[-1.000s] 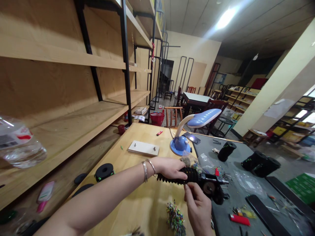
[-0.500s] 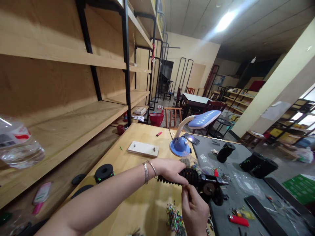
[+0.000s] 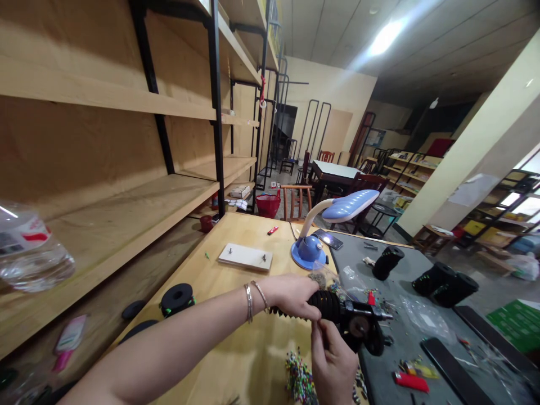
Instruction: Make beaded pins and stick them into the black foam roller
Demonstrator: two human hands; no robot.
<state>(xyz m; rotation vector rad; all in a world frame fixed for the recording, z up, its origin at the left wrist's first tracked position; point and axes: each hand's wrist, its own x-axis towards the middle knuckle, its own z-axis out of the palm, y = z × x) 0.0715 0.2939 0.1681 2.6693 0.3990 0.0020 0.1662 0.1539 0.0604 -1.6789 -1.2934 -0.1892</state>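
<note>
A black ribbed roll [image 3: 328, 304] lies sideways, its right end against a black metal holder [image 3: 361, 325]. My left hand [image 3: 295, 295], with two bangles at the wrist, reaches across from the left and is wrapped over the roll from above. Close to the left thumb, my right hand [image 3: 333, 360] is pinched at the roll's near side; whatever is between its fingertips is hidden. Just left of the right hand is a pile of thin pieces with coloured heads [image 3: 298, 374], which look like pins.
Behind the hands stand a blue desk lamp [image 3: 309, 250] and a white board with two upright posts [image 3: 245, 257]. Black rolls [image 3: 387, 263] stand on the grey mat at right, near a red lighter [image 3: 411, 382] and plastic bags. Another black roll [image 3: 178, 298] sits at the left table edge.
Both hands stay almost where they were, the right one still pinched by the left thumb. The left hand and forearm have shifted very slightly.
</note>
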